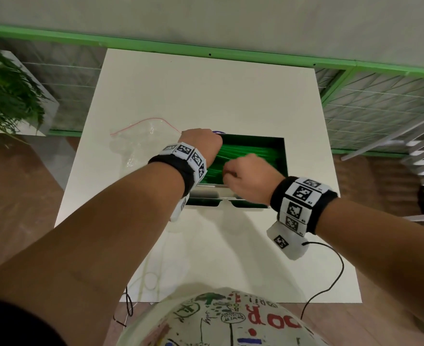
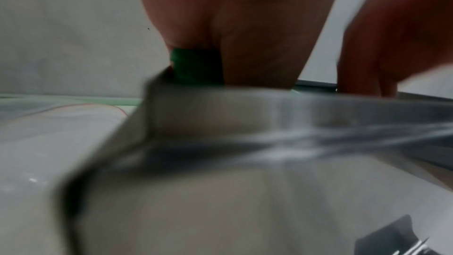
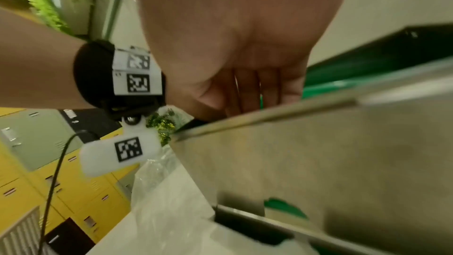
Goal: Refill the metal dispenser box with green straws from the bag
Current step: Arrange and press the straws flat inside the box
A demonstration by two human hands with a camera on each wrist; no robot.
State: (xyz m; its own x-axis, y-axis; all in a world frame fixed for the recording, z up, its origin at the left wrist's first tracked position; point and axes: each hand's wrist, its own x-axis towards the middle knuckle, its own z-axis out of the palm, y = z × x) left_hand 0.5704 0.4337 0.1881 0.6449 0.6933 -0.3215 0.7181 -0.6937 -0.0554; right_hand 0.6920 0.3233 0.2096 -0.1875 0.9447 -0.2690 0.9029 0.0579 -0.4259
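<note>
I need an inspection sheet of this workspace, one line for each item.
Surface: white table, bare at the far end.
Job's things: metal box open on top, green straws lying inside; clear bag flat to its left, looks emptied.
Clutter: nothing seen.
Hands: left hand and right hand both down in the box among the straws; whether the fingers grip any cannot be told.
Cables: black cable runs from the right wrist camera over the table's near edge.
Surroundings: plant at left, green railing behind.
</note>
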